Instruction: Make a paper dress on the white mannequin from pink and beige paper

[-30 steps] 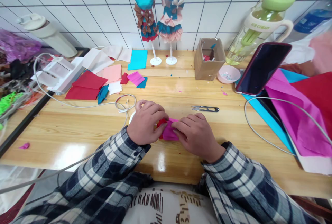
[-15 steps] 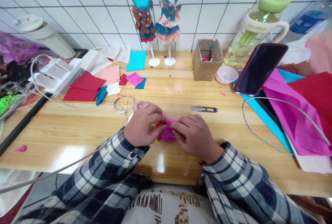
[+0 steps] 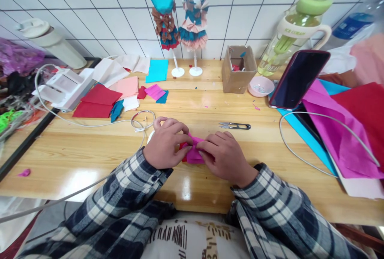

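Observation:
Between my hands, low over the table's front middle, is a small piece of magenta crepe paper [image 3: 195, 156] with a bit of red [image 3: 183, 146] at its left. My left hand [image 3: 168, 143] pinches its left side between thumb and fingers. On the right side, my right hand [image 3: 225, 157] is closed on the same magenta piece. Fingertips cover part of the piece. A white round thing shows partly behind my left hand. Thread snips [image 3: 235, 125] lie just beyond my right hand.
Two small dress stands [image 3: 163, 23] [image 3: 194, 27] stand at the tiled wall. Beside them are a cardboard box [image 3: 239, 75], a pink bowl [image 3: 261, 87], a phone [image 3: 299, 79] and a bottle [image 3: 289, 39]. Folded red paper [image 3: 97, 101] and a looped cable [image 3: 142, 121] lie left; magenta sheets [image 3: 339, 131] lie right.
My hands keep their pinch on the magenta piece, with barely any finger movement. The whole view has shifted very slightly.

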The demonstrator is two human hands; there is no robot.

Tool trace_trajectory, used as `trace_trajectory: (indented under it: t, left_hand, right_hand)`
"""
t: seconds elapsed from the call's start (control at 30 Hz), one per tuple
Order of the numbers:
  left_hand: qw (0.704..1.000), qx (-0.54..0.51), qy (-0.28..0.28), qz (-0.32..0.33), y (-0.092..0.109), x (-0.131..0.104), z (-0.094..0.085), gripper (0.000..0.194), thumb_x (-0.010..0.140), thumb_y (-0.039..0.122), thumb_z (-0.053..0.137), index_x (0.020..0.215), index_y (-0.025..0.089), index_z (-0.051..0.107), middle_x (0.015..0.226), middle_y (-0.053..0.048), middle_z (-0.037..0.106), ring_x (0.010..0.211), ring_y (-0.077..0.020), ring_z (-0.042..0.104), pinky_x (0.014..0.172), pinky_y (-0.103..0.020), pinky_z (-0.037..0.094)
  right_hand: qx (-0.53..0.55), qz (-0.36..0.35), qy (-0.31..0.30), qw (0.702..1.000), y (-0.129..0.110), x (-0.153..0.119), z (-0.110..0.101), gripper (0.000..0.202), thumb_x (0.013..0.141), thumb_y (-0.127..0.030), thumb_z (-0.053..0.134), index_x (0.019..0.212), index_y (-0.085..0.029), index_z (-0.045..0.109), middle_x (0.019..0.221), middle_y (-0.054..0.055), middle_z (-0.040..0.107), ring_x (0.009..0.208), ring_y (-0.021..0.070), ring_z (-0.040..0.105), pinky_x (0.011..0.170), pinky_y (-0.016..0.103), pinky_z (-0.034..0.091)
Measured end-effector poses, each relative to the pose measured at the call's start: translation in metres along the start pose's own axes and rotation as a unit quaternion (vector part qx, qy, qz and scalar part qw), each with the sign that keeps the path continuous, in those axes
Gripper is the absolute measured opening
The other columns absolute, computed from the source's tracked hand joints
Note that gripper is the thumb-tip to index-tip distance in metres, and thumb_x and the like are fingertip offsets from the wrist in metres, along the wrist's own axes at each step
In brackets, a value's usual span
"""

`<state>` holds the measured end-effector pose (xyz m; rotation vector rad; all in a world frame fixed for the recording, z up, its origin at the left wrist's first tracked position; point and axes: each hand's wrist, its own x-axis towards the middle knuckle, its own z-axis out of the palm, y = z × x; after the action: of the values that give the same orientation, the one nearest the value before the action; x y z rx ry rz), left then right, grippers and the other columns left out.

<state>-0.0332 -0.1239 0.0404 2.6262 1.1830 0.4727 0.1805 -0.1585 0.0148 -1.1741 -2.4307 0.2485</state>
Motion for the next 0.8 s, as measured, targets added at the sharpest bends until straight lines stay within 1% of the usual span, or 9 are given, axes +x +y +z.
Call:
trace_trajectory:
  t: [0.23,0.3,0.43,0.5,0.57,0.63,0.7,0.73,0.8]
  left_hand:
    - [1.0,0.004,-0.012,-0.004,0.0,0.001,0.004,0.013,0.079,0.026,0.06,0.08,0.027,0.073,0.093,-0.002,0.066,0.094,-0.0233,0.054,0.095,-0.051,0.023]
    - [1.0,0.0,-0.015,-0.005,0.0,0.002,0.004,0.012,0.078,0.025,0.06,0.079,0.026,0.073,0.093,-0.003,0.066,0.094,-0.0233,0.054,0.095,-0.051,0.025]
    - [1.0,-0.013,-0.008,-0.011,-0.001,0.002,0.002,0.014,0.08,0.026,0.059,0.083,0.025,0.072,0.092,-0.004,0.065,0.092,-0.0228,0.055,0.093,-0.048,0.03]
    - [1.0,-0.018,0.007,-0.02,-0.002,0.002,0.001,0.018,0.082,0.023,0.056,0.089,0.024,0.072,0.091,-0.004,0.066,0.09,-0.0222,0.056,0.09,-0.046,0.032]
    - [0.999,-0.009,0.029,-0.036,-0.004,0.003,0.001,0.021,0.083,0.021,0.054,0.093,0.024,0.072,0.091,-0.005,0.066,0.09,-0.0222,0.056,0.087,-0.045,0.034]
    - [0.997,0.012,0.057,-0.05,-0.003,0.003,-0.002,0.021,0.084,0.021,0.054,0.095,0.024,0.072,0.091,-0.006,0.066,0.09,-0.0229,0.056,0.085,-0.045,0.035]
    - [0.995,0.032,0.072,-0.054,-0.001,0.0,-0.008,0.023,0.084,0.02,0.052,0.097,0.023,0.071,0.092,-0.006,0.066,0.09,-0.0237,0.057,0.083,-0.044,0.038]
    - [0.995,0.043,0.067,-0.055,0.001,-0.003,-0.012,0.026,0.084,0.018,0.051,0.099,0.023,0.071,0.094,-0.007,0.066,0.091,-0.0243,0.057,0.083,-0.044,0.039]
    - [0.995,0.076,0.038,-0.06,0.003,-0.01,-0.021,0.032,0.079,0.012,0.049,0.102,0.023,0.069,0.1,-0.007,0.066,0.096,-0.0262,0.057,0.087,-0.046,0.04]
  right_hand:
    - [-0.008,-0.006,-0.009,1.0,-0.003,0.001,0.001,0.02,0.093,-0.03,0.049,0.091,-0.022,0.068,0.081,0.004,0.061,0.079,0.0199,0.046,0.073,0.037,0.027]
    - [0.007,-0.005,-0.009,1.0,0.001,0.002,-0.002,0.019,0.093,-0.029,0.05,0.092,-0.022,0.068,0.082,0.004,0.062,0.079,0.02,0.048,0.073,0.037,0.029]
    - [0.114,0.035,-0.029,0.992,0.024,-0.004,-0.018,0.02,0.089,-0.035,0.059,0.1,-0.019,0.063,0.09,0.005,0.064,0.085,0.0195,0.053,0.08,0.035,0.037]
    - [0.153,0.078,-0.055,0.984,0.039,-0.015,-0.027,0.026,0.082,-0.037,0.067,0.101,-0.019,0.061,0.096,0.005,0.064,0.091,0.0209,0.056,0.081,0.035,0.04]
    - [0.171,0.116,-0.088,0.974,0.048,-0.027,-0.032,0.038,0.075,-0.031,0.074,0.108,-0.021,0.059,0.104,0.006,0.064,0.094,0.0215,0.057,0.081,0.035,0.043]
    - [0.179,0.147,-0.108,0.967,0.051,-0.038,-0.032,0.047,0.071,-0.025,0.077,0.114,-0.022,0.058,0.108,0.006,0.063,0.092,0.0209,0.058,0.079,0.035,0.045]
    - [0.18,0.154,-0.114,0.965,0.048,-0.044,-0.031,0.046,0.071,-0.023,0.076,0.114,-0.021,0.059,0.106,0.006,0.064,0.093,0.0213,0.058,0.081,0.036,0.046]
    - [0.179,0.152,-0.113,0.965,0.046,-0.045,-0.03,0.045,0.071,-0.023,0.076,0.113,-0.022,0.059,0.106,0.006,0.064,0.096,0.0219,0.058,0.083,0.038,0.046]
    - [0.178,0.141,-0.114,0.967,0.042,-0.045,-0.029,0.049,0.069,-0.026,0.078,0.114,-0.023,0.059,0.111,0.006,0.063,0.103,0.0238,0.057,0.088,0.041,0.045]
